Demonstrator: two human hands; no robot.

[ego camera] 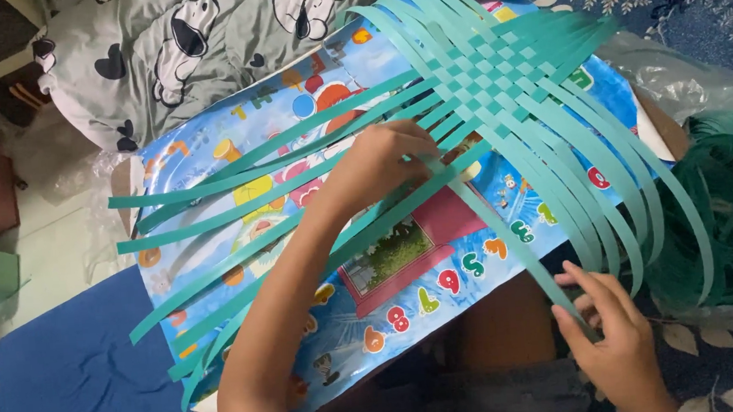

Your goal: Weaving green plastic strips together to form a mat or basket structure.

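Observation:
A weave of several long teal paper strips (494, 79) lies on a colourful printed poster board (404, 263). Loose strip ends fan out to the left and to the lower right. My left hand (377, 163) reaches across the board and presses on the strips at the near edge of the woven patch. My right hand (616, 335) is at the lower right and pinches the near end of one teal strip (512, 231) that runs up toward the weave.
A grey blanket (204, 46) with cartoon dogs lies at the back left. A pile of more teal strips in clear plastic (731, 209) sits at the right. A blue mat (71, 368) is at the lower left, a floral blue cloth (668, 1) at the back right.

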